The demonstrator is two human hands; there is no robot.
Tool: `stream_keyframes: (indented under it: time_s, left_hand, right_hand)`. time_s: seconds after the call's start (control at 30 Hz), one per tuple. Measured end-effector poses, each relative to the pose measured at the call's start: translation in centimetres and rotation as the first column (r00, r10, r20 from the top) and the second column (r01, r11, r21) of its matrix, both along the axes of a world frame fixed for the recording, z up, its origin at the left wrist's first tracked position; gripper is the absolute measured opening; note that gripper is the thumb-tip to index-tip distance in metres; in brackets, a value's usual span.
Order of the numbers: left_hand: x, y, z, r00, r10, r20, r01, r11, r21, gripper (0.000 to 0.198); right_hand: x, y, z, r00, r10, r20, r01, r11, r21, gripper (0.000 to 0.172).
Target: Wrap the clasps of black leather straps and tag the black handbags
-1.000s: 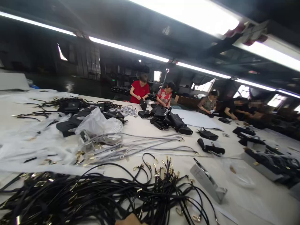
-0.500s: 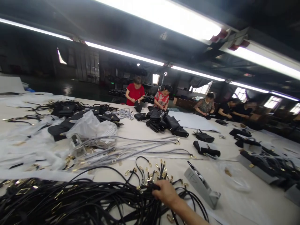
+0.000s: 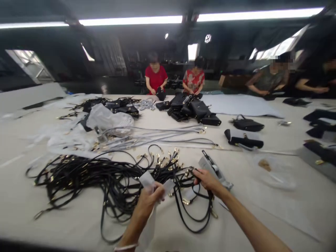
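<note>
A big tangle of black straps [image 3: 110, 175] with gold clasps lies on the white table [image 3: 36, 210] in front of me. My right hand [image 3: 204, 180] is closed on the end of one black strap near the clasps. My left hand [image 3: 147, 201] pinches a thin clear plastic sleeve [image 3: 148, 182] just above the tangle. A grey tape dispenser [image 3: 214, 169] sits right behind my right hand.
Grey straps [image 3: 157, 134] and crumpled plastic bags [image 3: 107, 119] lie behind the tangle. Black handbags [image 3: 194, 110] are piled mid-table, with more bags [image 3: 245, 140] to the right. Several people [image 3: 156, 77] work at the far side. A clear bag [image 3: 273, 171] lies at right.
The view has tipped down toward the table. My right hand has closed on a strap and pulled back toward me, and my left hand has come into view holding the plastic sleeve.
</note>
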State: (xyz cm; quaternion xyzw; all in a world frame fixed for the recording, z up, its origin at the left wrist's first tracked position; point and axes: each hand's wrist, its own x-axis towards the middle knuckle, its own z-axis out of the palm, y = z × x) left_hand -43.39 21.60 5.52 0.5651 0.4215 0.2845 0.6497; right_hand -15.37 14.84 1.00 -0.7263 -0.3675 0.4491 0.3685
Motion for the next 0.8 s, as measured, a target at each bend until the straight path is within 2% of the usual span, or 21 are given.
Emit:
stream_keyframes:
  time_s: [0.13,0.27,0.37,0.5,0.6,0.7,0.8]
  left_hand:
    - [2.6,-1.7,-0.8,0.999,-0.018,0.028,0.02,0.997,-0.074,0.051]
    - [3.1,-2.9,-0.5,0.994,-0.001,0.11,0.01,0.997,-0.077,0.047]
    - [3.1,-3.2,-0.4,0.98,0.003,0.201,0.012,0.997,-0.073,0.047]
    - [2.8,-3.3,-0.5,0.942,-0.013,0.335,0.054,0.992,-0.114,0.051]
    - [2.2,-3.4,-0.7,0.908,-0.037,0.418,0.115,0.98,-0.165,0.053]
    - [1.6,-3.7,-1.0,0.879,-0.053,0.474,0.164,0.967,-0.195,0.054]
    - [0.9,-3.9,-1.4,0.85,-0.049,0.525,0.197,0.953,-0.23,0.054]
  right_hand:
    - [2.5,-2.1,2.7,0.996,0.061,-0.067,-0.058,0.997,0.041,0.049]
    - [3.3,-3.8,7.2,0.991,0.129,-0.034,-0.123,0.982,0.145,0.047]
    - [3.0,-5.1,10.6,0.99,0.135,-0.038,-0.125,0.973,0.195,0.048]
    - [0.9,-6.7,14.5,0.984,0.114,-0.136,-0.09,0.981,0.172,0.049]
    - [-1.5,-7.5,17.0,0.985,0.094,-0.142,-0.078,0.99,0.114,0.049]
    - [-4.1,-7.8,18.7,0.985,0.152,-0.081,-0.145,0.986,0.082,0.046]
    - [-6.3,-7.9,19.4,0.978,0.208,-0.031,-0.208,0.978,0.021,0.045]
